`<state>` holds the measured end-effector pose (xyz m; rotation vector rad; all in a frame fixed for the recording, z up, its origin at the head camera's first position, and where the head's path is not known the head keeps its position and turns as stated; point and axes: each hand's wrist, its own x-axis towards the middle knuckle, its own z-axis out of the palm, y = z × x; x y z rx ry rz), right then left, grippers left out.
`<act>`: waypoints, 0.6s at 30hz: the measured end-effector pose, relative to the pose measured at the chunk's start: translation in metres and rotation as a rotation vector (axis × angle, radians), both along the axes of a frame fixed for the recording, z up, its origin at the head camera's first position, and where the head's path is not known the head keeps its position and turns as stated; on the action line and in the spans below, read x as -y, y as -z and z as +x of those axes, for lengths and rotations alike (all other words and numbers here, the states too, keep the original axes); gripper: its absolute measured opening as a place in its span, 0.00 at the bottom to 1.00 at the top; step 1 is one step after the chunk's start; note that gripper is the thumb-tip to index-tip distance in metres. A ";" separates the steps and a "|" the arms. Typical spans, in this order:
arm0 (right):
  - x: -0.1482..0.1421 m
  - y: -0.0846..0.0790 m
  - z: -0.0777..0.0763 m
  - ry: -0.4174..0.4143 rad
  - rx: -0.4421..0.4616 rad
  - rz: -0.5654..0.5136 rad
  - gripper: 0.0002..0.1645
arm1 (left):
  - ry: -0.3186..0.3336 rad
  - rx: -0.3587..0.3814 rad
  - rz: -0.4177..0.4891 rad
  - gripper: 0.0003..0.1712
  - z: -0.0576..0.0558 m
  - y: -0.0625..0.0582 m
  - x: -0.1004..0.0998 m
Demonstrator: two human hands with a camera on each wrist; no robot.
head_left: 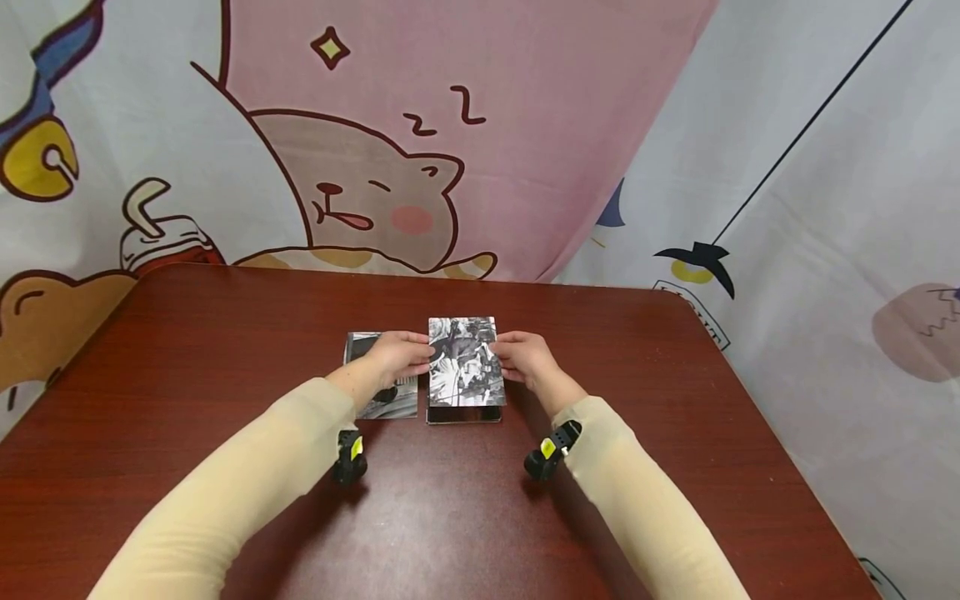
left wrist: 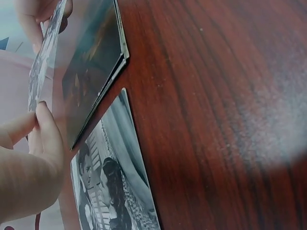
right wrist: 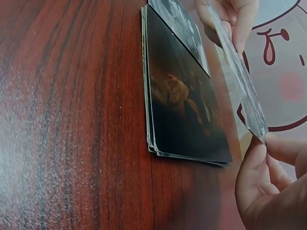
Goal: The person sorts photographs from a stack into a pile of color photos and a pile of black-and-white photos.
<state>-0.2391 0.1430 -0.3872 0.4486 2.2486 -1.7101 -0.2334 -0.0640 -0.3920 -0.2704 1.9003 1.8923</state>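
Observation:
Both hands hold one black-and-white photo card by its two side edges, raised above a stack of cards. My left hand pinches the left edge between thumb and fingers. On the opposite edge, my right hand pinches in the same way. The stack below has a dark picture on top, and several card edges show at its side. To its left another black-and-white photo card lies flat, showing two people; in the head view my left hand partly covers it.
The cards lie on a reddish-brown wooden table. Behind it hangs a cloth with cartoon animals. A small black camera is worn on each wrist.

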 end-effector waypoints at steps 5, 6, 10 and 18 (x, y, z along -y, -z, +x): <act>0.000 -0.002 0.000 0.001 -0.002 0.014 0.17 | -0.009 0.001 -0.001 0.25 0.000 -0.002 0.000; 0.000 -0.002 0.000 0.003 -0.002 0.015 0.17 | -0.008 -0.001 -0.007 0.25 0.000 -0.003 0.000; 0.001 -0.003 0.000 0.019 -0.003 0.014 0.15 | 0.000 -0.013 -0.030 0.25 0.001 -0.006 0.002; 0.004 -0.004 0.001 0.017 -0.004 -0.001 0.12 | -0.001 -0.034 -0.021 0.25 0.001 -0.008 0.006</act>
